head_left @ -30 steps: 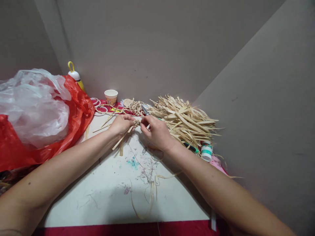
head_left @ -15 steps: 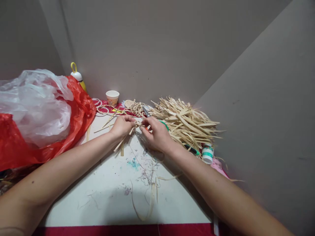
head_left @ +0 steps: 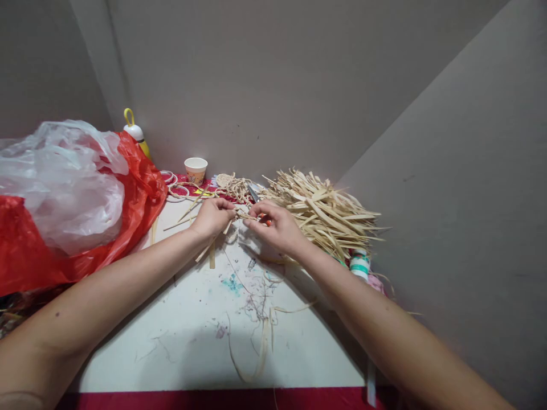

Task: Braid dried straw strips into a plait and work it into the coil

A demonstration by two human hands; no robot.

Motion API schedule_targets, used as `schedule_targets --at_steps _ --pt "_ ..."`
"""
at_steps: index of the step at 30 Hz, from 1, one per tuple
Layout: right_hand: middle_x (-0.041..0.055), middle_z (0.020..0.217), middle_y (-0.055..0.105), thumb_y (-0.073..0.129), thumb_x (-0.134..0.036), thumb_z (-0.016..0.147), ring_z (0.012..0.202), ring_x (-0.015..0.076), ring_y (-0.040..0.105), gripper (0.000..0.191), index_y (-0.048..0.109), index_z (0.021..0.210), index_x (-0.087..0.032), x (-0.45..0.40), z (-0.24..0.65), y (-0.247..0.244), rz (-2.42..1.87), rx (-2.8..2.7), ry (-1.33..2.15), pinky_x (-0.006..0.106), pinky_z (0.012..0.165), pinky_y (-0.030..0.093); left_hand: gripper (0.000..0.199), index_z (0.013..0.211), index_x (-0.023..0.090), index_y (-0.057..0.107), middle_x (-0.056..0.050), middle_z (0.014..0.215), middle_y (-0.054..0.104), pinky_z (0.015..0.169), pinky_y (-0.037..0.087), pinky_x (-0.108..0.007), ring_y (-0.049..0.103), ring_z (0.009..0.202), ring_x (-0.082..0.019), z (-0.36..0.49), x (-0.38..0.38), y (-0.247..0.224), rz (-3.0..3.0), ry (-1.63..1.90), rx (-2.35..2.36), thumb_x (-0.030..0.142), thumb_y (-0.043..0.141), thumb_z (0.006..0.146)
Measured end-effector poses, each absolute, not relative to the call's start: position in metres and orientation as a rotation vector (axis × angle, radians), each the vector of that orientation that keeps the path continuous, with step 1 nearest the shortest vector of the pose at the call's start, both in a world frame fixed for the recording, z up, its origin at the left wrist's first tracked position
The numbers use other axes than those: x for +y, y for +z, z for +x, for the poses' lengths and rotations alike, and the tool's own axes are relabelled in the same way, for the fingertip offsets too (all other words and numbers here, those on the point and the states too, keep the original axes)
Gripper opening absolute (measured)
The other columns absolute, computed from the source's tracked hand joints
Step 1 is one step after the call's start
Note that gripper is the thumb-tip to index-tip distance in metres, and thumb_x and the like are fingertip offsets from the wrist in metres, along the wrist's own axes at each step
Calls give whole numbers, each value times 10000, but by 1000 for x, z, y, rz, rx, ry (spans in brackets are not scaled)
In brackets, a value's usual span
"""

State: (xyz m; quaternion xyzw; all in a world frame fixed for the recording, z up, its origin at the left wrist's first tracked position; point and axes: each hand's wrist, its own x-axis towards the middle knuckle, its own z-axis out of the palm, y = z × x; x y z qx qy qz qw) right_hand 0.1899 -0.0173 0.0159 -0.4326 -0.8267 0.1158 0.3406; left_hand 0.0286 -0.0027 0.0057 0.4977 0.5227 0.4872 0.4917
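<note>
A small braided piece of pale dried straw [head_left: 241, 215] is stretched between my two hands, above the far part of the white board [head_left: 192, 319]. My left hand [head_left: 212, 217] pinches its left end, and loose strip ends hang below those fingers. On the other side, my right hand [head_left: 277, 226] has its thumb and fingertips closed on the right end. Scissors [head_left: 253, 193] lie just behind my right hand, partly hidden by it.
A large pile of straw strips [head_left: 329, 213] lies at the back right, a white-and-green bottle [head_left: 359, 264] beside it. A paper cup [head_left: 195, 171], coiled cord [head_left: 175, 188] and a yellow-topped bottle [head_left: 135, 134] stand behind. Red and clear plastic bags [head_left: 72, 193] fill the left.
My right hand has turned and shifted slightly right, its forearm lower over the bottle. My left hand has hardly moved. A straw loop now shows below the braid.
</note>
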Motion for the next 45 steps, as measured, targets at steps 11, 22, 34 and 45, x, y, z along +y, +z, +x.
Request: schedule_targets --at_steps 11,22,34,45 --pt "78 939 605 525 -282 867 894 166 577 200 632 742 -167 -18 193 19 -893 -2037 404 308 797 437 67 615 149 583 31 502 554 496 337 -229 444 454 -82 17 8 1 1189 1205 1308 96 621 631" --pt "27 651 580 534 -273 846 675 142 539 290 545 571 -179 -17 189 19 -987 -2060 328 288 673 426 94 587 140 600 32 504 573 506 361 -216 469 468 -72 21 6 0 1140 1218 1260 56 632 611" --pt "-29 675 591 648 -314 701 596 99 568 185 503 706 -200 21 197 10 -942 -816 1186 207 503 453 168 541 143 535 9 410 538 440 406 -241 474 370 -94 20 17 1 894 1212 1292 11 585 632" --pt "-53 546 494 616 -369 760 543 95 563 294 422 618 -200 39 197 24 -778 -1071 1041 231 574 468 329 1149 146 574 -93 1129 607 790 525 -391 608 945 -189 26 59 -9 954 1147 1431 309 559 863"
